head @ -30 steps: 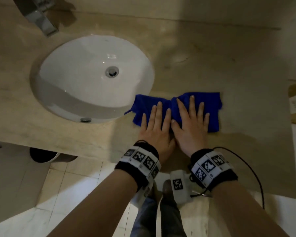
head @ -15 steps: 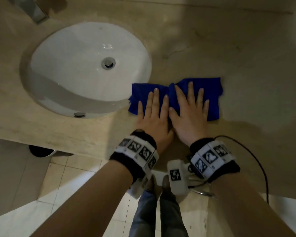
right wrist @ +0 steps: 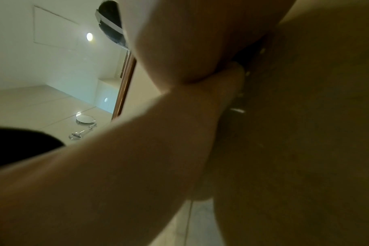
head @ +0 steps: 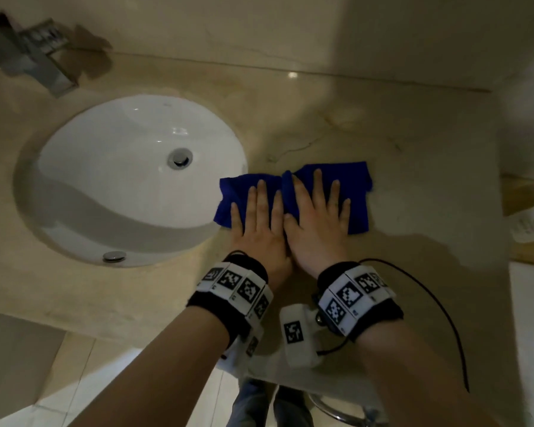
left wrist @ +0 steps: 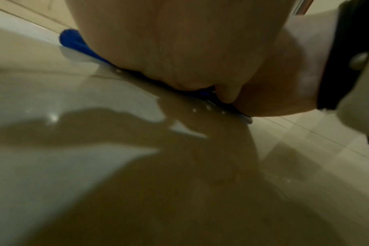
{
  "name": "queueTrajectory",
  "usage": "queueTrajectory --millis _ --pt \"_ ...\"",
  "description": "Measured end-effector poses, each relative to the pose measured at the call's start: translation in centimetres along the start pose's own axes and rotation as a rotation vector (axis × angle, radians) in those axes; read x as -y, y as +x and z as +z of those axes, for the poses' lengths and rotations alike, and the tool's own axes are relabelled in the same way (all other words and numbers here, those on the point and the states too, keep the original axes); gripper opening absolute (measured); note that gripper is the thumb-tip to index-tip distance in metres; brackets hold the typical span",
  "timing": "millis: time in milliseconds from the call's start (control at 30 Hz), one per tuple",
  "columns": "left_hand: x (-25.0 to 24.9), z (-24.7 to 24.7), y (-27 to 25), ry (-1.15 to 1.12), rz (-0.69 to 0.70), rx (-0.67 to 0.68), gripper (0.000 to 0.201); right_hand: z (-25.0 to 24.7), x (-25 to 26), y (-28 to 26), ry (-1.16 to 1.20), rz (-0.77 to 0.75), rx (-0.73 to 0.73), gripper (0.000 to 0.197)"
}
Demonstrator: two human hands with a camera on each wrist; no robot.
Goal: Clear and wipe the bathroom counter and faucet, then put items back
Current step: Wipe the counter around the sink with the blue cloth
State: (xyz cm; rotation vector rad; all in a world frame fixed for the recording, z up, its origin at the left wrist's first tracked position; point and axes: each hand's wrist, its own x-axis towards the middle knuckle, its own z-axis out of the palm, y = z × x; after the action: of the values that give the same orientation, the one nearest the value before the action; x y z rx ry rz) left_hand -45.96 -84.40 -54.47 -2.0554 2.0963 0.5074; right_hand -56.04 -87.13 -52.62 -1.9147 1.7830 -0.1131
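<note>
Two hands flat with fingers spread, left hand (head: 259, 223) and right hand (head: 318, 223) side by side pressing a blue cloth (head: 356, 186) on the beige tabletop (head: 413, 155), cloth's left edge just beside the white sink (head: 105, 167), chrome faucet (head: 28, 53) far left, bare tabletop beyond and right, no writing legible.

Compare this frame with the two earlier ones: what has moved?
The blue cloth has slid away from the counter's front edge, pushed by the left hand and right hand. Both palms stay flat on it, side by side; nothing gripped or released. Sink and faucet unchanged.
</note>
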Motion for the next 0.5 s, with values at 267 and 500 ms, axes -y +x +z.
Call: queueTrajectory --millis 267,500 --pt "-1.2 0.2 -3.5 -0.064 0.011 0.064 0.083 -0.2 -1.6 -2.3 -0.013 -0.053 0.058 0.065" --pt "-0.7 -0.8 0.4 -0.084 0.010 0.040 0.089 -0.8 -0.5 1.9 -0.005 -0.034 0.049 0.064"
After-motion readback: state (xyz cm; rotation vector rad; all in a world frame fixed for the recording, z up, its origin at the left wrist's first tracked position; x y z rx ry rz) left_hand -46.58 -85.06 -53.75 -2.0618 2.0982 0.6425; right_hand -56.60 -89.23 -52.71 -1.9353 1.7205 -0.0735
